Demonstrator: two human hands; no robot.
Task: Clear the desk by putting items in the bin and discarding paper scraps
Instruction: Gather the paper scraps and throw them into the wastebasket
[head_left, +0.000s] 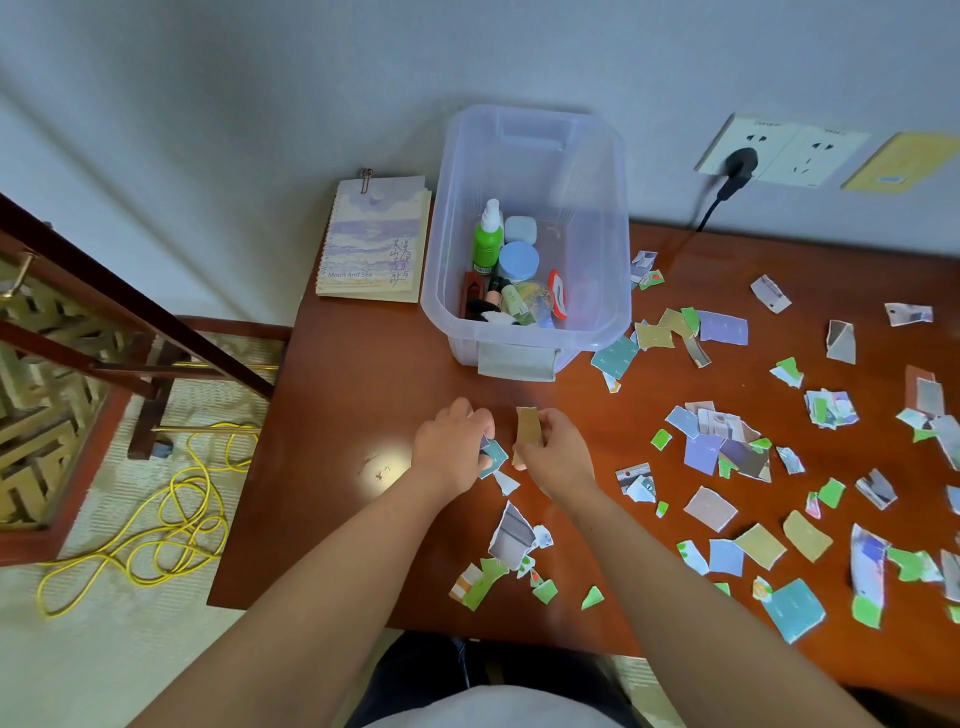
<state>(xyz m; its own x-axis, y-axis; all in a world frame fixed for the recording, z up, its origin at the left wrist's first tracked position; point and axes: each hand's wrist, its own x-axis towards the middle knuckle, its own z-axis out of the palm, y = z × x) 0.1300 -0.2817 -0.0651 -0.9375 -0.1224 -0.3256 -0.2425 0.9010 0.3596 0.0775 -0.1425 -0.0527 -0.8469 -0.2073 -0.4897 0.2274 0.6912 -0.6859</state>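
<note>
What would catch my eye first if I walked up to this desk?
Torn coloured paper scraps litter the right half of the reddish wooden desk. At the back stands a clear plastic bin holding a green spray bottle and a blue jar. In front of it, the left hand pinches a teal scrap and the right hand holds a tan scrap.

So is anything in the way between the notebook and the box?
Nothing visible. The notebook lies right beside the open box, on its left. But the left hand and right hand each hold a paper scrap.
</note>
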